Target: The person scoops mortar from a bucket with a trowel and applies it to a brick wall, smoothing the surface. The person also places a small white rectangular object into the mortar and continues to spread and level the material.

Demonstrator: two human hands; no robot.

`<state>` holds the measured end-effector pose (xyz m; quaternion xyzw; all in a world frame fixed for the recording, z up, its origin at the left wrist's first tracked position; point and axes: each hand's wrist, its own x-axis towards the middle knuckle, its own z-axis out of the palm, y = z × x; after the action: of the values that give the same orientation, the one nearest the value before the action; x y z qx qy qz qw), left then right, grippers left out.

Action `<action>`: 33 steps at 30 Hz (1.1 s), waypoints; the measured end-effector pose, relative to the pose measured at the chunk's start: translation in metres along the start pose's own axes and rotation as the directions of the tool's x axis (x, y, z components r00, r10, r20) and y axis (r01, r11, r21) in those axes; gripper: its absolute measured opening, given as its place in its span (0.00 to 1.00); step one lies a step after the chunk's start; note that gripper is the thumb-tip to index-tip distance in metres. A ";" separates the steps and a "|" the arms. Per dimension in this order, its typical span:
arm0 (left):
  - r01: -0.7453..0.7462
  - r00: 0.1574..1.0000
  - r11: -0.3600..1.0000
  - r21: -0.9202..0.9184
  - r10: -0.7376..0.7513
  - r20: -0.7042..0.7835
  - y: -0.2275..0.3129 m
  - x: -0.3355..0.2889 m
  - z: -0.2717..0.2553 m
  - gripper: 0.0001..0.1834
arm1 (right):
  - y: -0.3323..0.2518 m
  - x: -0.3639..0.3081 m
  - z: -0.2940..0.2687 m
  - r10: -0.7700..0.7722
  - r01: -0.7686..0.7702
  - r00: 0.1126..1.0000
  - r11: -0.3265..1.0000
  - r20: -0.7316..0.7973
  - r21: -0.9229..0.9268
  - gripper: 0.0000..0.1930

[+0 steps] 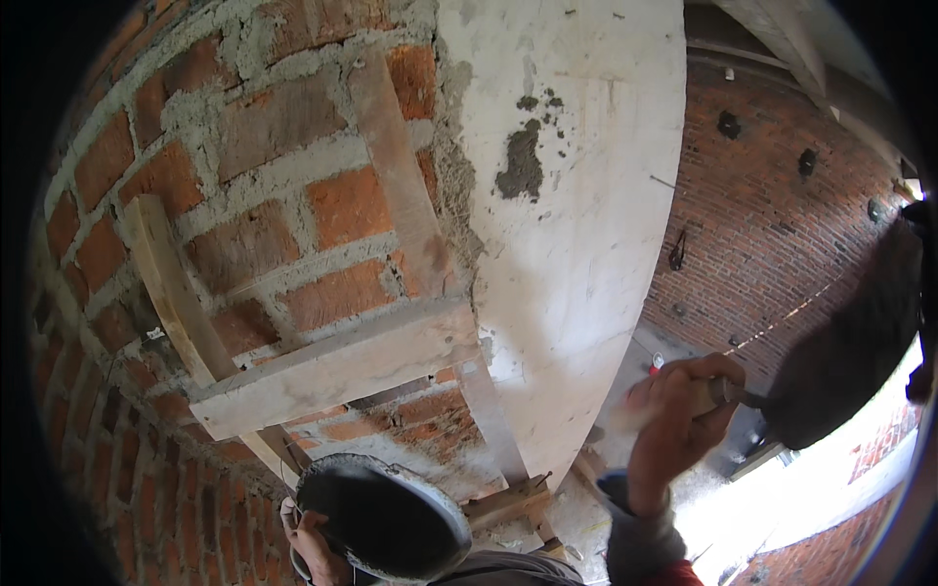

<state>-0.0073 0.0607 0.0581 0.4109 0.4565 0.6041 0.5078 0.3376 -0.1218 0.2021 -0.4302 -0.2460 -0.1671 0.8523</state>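
Observation:
My left hand is closed on the near left rim of a round, dark bucket with a mortar-crusted edge. Shadow inside hides how much the bucket holds. Off to the right, my raised right hand grips a trowel by its pale handle. The trowel's broad, dark blade points to the right, away from the white plastered surface. On that surface sticks a wet grey mortar patch with small splatters around it.
Rough brickwork fills the left. Against it stands a timber frame with a horizontal board and upright slats. A nail juts from the plastered edge. Below right, planks lie low, and a far brick wall stands behind.

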 end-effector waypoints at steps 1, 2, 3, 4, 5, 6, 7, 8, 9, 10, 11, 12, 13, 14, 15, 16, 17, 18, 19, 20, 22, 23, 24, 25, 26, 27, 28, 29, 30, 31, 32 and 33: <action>-0.327 0.940 0.941 0.090 0.315 0.128 -0.001 -0.002 -0.001 0.14 | 0.016 0.006 0.011 -0.183 0.181 0.973 0.983 -0.138 -0.027 0.09; -0.210 0.976 0.976 0.060 0.206 0.078 -0.003 -0.002 -0.001 0.15 | 0.033 0.012 0.020 -0.317 0.300 0.907 0.948 -0.278 -0.102 0.08; -0.092 0.995 0.996 0.022 0.091 0.033 -0.004 0.000 -0.002 0.15 | 0.050 0.018 0.027 -0.413 0.397 0.856 0.911 -0.311 -0.117 0.06; 0.028 1.000 0.999 -0.019 -0.028 -0.005 -0.007 0.003 -0.001 0.16 | 0.069 0.025 0.034 -0.501 0.486 0.795 0.864 -0.343 -0.135 0.05; 0.011 1.000 1.000 -0.015 -0.011 -0.010 -0.009 0.007 -0.002 0.18 | 0.088 0.027 0.044 -0.488 0.492 0.748 0.863 -0.450 -0.117 0.05; 0.021 1.000 0.999 -0.034 -0.021 -0.006 -0.012 0.013 -0.001 0.18 | 0.108 0.030 0.052 -0.522 0.545 0.751 0.836 -0.405 -0.066 0.06; 0.034 0.999 0.998 -0.048 -0.034 -0.002 -0.015 0.017 -0.002 0.18 | 0.127 0.029 0.059 -0.549 0.550 0.769 0.829 -0.327 -0.099 0.07; 0.043 0.999 0.997 -0.068 -0.043 0.006 -0.018 0.024 -0.001 0.19 | 0.147 0.028 0.066 -0.530 0.471 0.820 0.840 -0.216 -0.271 0.08; 0.012 1.000 0.999 -0.040 -0.012 0.004 -0.021 0.026 -0.002 0.19 | 0.161 0.024 0.059 -0.352 0.320 0.934 0.748 0.061 -0.582 0.08; -0.008 1.000 1.000 0.005 0.008 0.003 -0.023 0.029 -0.004 0.20 | 0.176 0.018 0.054 0.005 0.248 0.957 0.509 0.291 -0.824 0.08; -0.003 0.999 0.997 0.077 0.006 -0.041 -0.024 0.029 -0.007 0.21 | 0.182 0.004 0.032 0.095 0.265 0.919 0.568 0.382 -0.779 0.07; 0.006 1.000 0.999 0.046 -0.005 -0.030 -0.025 0.028 -0.010 0.22 | 0.186 -0.008 0.012 0.223 0.245 0.870 0.578 0.440 -0.778 0.06; 0.040 0.997 0.999 0.028 -0.038 -0.060 -0.025 0.026 -0.010 0.23 | 0.184 -0.024 -0.011 0.137 0.291 0.843 0.697 0.520 -0.655 0.04; 0.057 0.997 0.998 -0.014 -0.058 -0.042 -0.023 0.022 -0.011 0.25 | 0.176 -0.039 -0.033 0.071 0.312 0.818 0.780 0.571 -0.543 0.04; 0.061 0.996 0.998 0.005 -0.060 -0.061 -0.020 0.019 -0.009 0.25 | 0.163 -0.051 -0.053 0.091 0.277 0.816 0.805 0.570 -0.525 0.04; 0.041 0.999 0.999 -0.004 -0.042 -0.033 -0.014 0.015 -0.006 0.26 | 0.148 -0.055 -0.066 0.075 0.235 0.816 0.863 0.573 -0.447 0.05; 0.031 1.000 0.999 -0.024 -0.031 -0.001 -0.008 0.012 -0.001 0.27 | 0.129 -0.051 -0.074 0.267 0.058 0.756 0.882 0.597 -0.467 0.06; 0.021 0.999 0.998 -0.063 -0.019 0.031 -0.001 0.010 0.007 0.27 | 0.105 -0.046 -0.082 0.438 -0.168 0.666 0.877 0.603 -0.450 0.07; -0.042 0.996 0.998 -0.037 0.045 0.078 0.006 0.006 0.016 0.28 | 0.081 -0.037 -0.084 0.420 -0.071 0.542 0.886 0.728 -0.458 0.07; -0.100 0.983 0.990 -0.102 0.114 0.142 0.011 0.002 0.024 0.28 | 0.059 -0.027 -0.084 0.420 -0.041 0.399 0.896 0.815 -0.442 0.06; -0.204 0.975 0.976 0.071 0.196 0.106 0.020 -0.007 0.034 0.26 | 0.030 -0.014 -0.079 0.633 -0.153 0.009 0.766 0.774 -0.624 0.05; -0.164 0.980 0.985 -0.046 0.168 0.106 0.022 -0.011 0.036 0.26 | 0.026 -0.015 -0.074 0.730 -0.036 -0.214 0.658 0.649 -0.752 0.08; -0.181 0.981 0.981 -0.064 0.185 0.065 0.021 -0.015 0.038 0.27 | 0.025 -0.021 -0.070 0.638 -0.097 -0.341 0.707 0.690 -0.701 0.11; -0.160 0.986 0.986 -0.042 0.162 0.048 0.017 -0.018 0.039 0.26 | 0.033 -0.036 -0.064 0.629 -0.029 -0.402 0.717 0.665 -0.696 0.12; -0.199 0.978 0.978 -0.058 0.202 0.056 0.012 -0.023 0.039 0.26 | 0.041 -0.055 -0.059 0.599 0.018 -0.462 0.743 0.654 -0.669 0.13; -0.221 0.969 0.975 0.027 0.217 0.115 0.006 -0.026 0.037 0.26 | 0.053 -0.077 -0.055 0.633 0.040 -0.496 0.701 0.594 -0.712 0.14; -0.293 0.943 0.954 0.056 0.279 0.182 -0.002 -0.030 0.036 0.25 | 0.062 -0.100 -0.051 0.677 0.074 -0.472 0.670 0.566 -0.739 0.17; -0.385 0.892 0.922 0.038 0.361 0.274 -0.011 -0.034 0.037 0.25 | 0.075 -0.124 -0.045 0.680 0.176 -0.431 0.708 0.593 -0.684 0.17; -0.465 0.842 0.880 0.095 0.406 0.356 -0.019 -0.038 0.036 0.24 | 0.083 -0.146 -0.041 0.626 0.226 -0.384 0.777 0.679 -0.588 0.16; -0.374 0.903 0.926 0.046 0.353 0.245 -0.025 -0.042 0.035 0.24 | 0.085 -0.160 -0.040 0.605 0.273 -0.377 0.796 0.702 -0.540 0.16; -0.346 0.919 0.937 -0.042 0.347 0.187 -0.030 -0.044 0.035 0.23 | 0.086 -0.170 -0.039 0.585 0.326 -0.365 0.809 0.724 -0.489 0.16; -0.324 0.929 0.946 0.024 0.313 0.196 -0.032 -0.045 0.032 0.23 | 0.085 -0.174 -0.039 0.591 0.380 -0.380 0.801 0.712 -0.462 0.15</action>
<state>0.0380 0.0229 0.0332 0.5493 0.3500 0.6235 0.4326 0.2472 -0.0919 0.0295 -0.6195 -0.7204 0.2979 0.0921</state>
